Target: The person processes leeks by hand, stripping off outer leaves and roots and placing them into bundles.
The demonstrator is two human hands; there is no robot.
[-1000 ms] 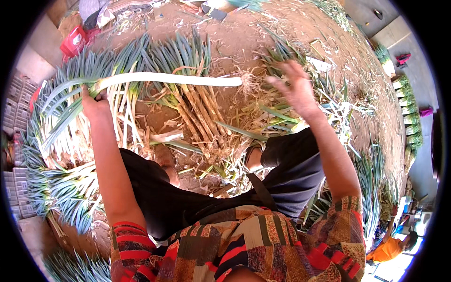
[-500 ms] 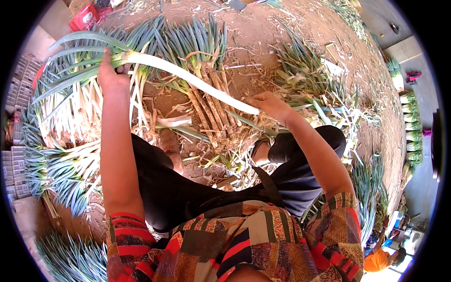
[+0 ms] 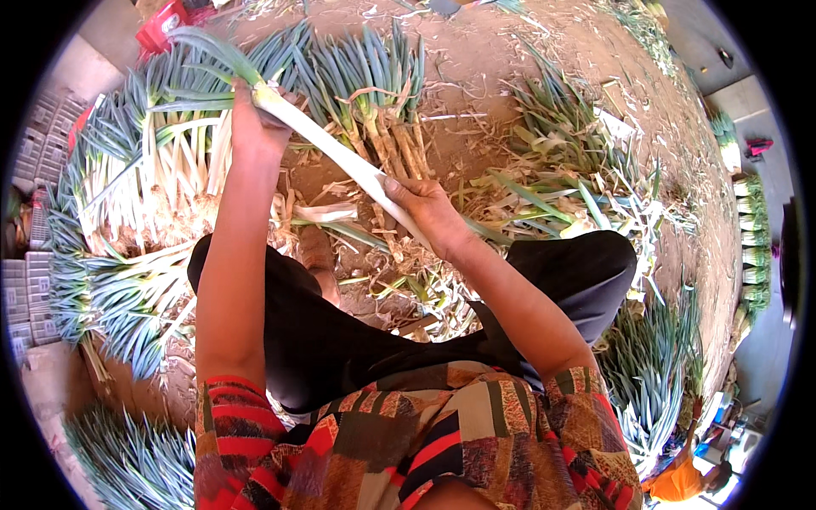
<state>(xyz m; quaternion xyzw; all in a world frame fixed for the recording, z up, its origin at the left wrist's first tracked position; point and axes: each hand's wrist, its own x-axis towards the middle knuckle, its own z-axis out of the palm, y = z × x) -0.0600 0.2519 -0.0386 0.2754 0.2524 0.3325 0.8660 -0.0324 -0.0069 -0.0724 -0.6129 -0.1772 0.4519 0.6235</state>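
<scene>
In the head view, the person sits on bare brown earth [image 3: 510, 76] with knees spread, in black trousers [image 3: 340, 340] and a patchwork shirt of red, brown and striped cloth [image 3: 408, 442]. Both bare forearms reach forward from the lower edge.

The left hand [image 3: 255, 127] is clenched around the upper part of a long leek with a white shaft and green leaves [image 3: 327, 140], gripping it where the white stalk turns into the leaf fan; the green blades spread out to the upper left beyond the fist. The right hand [image 3: 425, 212] is clenched on the lower end of the same white shaft, thumb lying along the top of it. The leek runs on a slant between the two hands, raised above the ground and over the person's lap, high at the left and lower at the right.

Just behind the leek, a bundle of uncleaned leeks with dirty brownish stalks [image 3: 382, 119] lies on the earth. To the left, a heap of cleaned leeks with white stalks [image 3: 161, 187] fans outward. To the right of the right hand lies a loose pile of stripped green and yellowish leaf trimmings [image 3: 561, 187]. A red plastic container [image 3: 161, 25] sits at the top left edge. More leeks lie at the far right [image 3: 654, 382] beside the knee.
</scene>
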